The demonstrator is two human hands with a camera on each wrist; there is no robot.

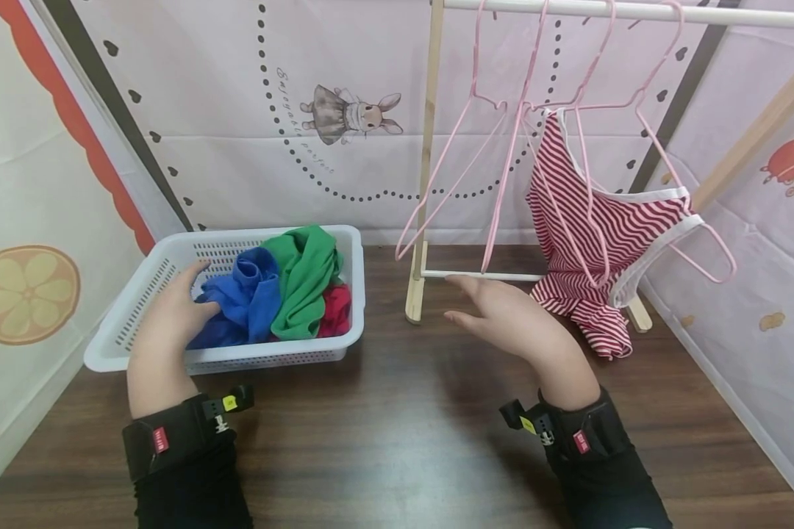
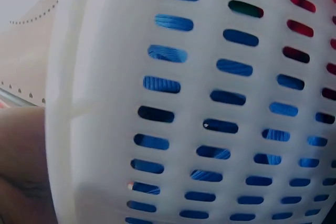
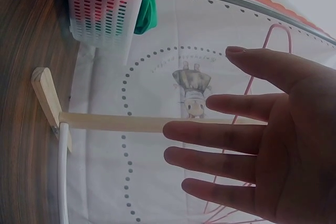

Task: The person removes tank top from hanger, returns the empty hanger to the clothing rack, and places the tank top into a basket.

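My left hand [image 1: 175, 308] reaches over the near left part of a white plastic basket [image 1: 317, 353], its thumb right at a crumpled blue cloth [image 1: 241, 294]. Beside the blue one lie a green cloth [image 1: 304, 283] and a red cloth [image 1: 335, 311]. In the left wrist view the basket's slotted wall [image 2: 110, 77] fills most of the picture and hides the fingers. My right hand [image 1: 512, 316] hovers above the floor in front of the rack, holding nothing. Its fingers [image 3: 215, 136] are straight and spread in the right wrist view.
A wooden rack [image 1: 430, 147] with a white top rail [image 1: 635, 10] carries several pink hangers [image 1: 503, 176]. A red-and-white striped garment [image 1: 576, 220] hangs at the right, its lower end reaching the brown wooden floor [image 1: 384, 441]. Printed fabric walls [image 1: 225, 88] enclose the space.
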